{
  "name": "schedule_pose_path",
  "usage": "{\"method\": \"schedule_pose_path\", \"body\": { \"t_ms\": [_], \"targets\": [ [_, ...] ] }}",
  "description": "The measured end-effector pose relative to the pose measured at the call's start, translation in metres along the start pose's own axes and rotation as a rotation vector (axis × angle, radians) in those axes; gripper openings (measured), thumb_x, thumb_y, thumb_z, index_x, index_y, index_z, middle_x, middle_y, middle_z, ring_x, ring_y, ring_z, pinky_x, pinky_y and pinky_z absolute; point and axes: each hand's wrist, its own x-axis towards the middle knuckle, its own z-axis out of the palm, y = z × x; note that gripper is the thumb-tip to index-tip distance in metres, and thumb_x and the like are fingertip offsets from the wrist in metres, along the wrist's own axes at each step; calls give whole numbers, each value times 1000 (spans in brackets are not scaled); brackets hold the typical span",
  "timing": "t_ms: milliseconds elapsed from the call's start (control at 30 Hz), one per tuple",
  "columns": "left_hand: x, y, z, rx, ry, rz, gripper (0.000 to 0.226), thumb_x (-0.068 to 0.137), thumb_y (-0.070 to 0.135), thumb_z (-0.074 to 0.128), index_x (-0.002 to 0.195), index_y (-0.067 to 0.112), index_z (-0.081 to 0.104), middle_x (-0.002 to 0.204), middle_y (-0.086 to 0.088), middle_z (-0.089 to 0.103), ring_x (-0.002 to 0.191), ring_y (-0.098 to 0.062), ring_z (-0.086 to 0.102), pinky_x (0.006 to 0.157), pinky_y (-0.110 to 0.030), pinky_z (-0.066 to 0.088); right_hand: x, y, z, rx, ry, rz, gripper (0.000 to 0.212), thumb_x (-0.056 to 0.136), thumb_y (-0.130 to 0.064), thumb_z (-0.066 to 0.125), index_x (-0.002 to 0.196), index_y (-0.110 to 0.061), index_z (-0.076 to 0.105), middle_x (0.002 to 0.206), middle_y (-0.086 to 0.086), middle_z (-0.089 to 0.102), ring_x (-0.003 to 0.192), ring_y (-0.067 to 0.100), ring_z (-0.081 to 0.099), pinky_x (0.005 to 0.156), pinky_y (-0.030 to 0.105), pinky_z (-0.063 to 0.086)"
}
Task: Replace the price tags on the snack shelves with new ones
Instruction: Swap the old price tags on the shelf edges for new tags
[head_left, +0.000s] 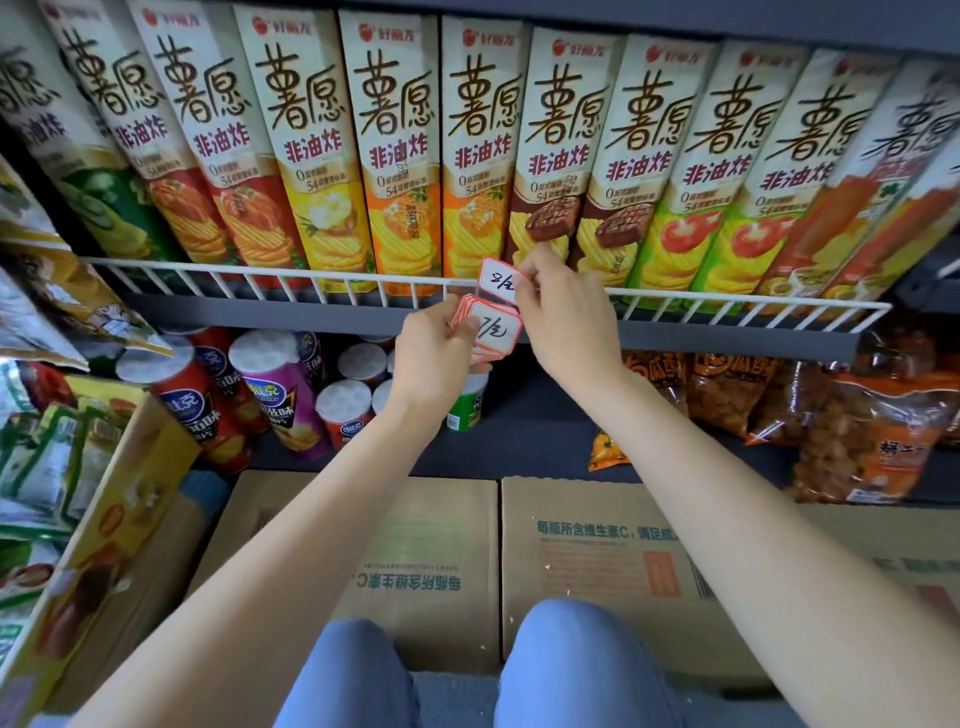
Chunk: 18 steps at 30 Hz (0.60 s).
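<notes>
Holding: left hand (434, 349) grips tag stack (491, 332), thumb on top
Right hand (558, 306): fingertips pinch single tag (500, 281) at wire rail (311, 283)
Behind: snack boxes (395, 156)
Below: chip cans (280, 384), cartons (597, 551)

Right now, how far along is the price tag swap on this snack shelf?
Nothing visibly finished: no other tags show along the white rail. In hand: the right hand pinches one tag at the rail, while the left hand holds a stack of tags to place.
</notes>
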Motion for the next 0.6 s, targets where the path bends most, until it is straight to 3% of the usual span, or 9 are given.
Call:
{"method": "schedule_pose_path", "body": {
  "t_ms": [100, 200, 400, 600],
  "targets": [
    [2, 1, 6, 1, 91, -22, 24, 93, 13, 47, 107, 7, 65, 97, -12, 71, 88, -28, 68, 79, -45, 57, 1, -1, -1, 3, 20, 14, 18, 98, -23, 41, 102, -10, 53, 94, 11, 70, 81, 31, 61, 51, 33, 33],
    [0, -3, 0, 30, 135, -58, 29, 94, 12, 45, 120, 9, 60, 100, -7, 68, 87, -21, 67, 75, -36, 59, 1, 1, -3, 18, 15, 39, 18, 98, -24, 41, 102, -11, 52, 100, 12, 70, 86, 31, 63, 47, 30, 34],
    [-2, -4, -14, 158, 31, -19, 40, 95, 9, 46, 134, 15, 48, 106, -3, 61, 89, -19, 66, 79, -34, 57, 5, -1, -7, -4, -4, 26, 19, 99, -24, 40, 104, -11, 52, 111, 15, 67, 94, 33, 62, 42, 23, 27],
    [-6, -4, -15, -33, 1, -100, 42, 94, 5, 48, 135, 12, 47, 109, -10, 65, 99, -24, 66, 86, -41, 55, 9, 0, -9, 2, -47, 20, 16, 98, -21, 41, 100, -10, 53, 115, 14, 65, 100, 32, 60, 43, 21, 26]
  ]
}}
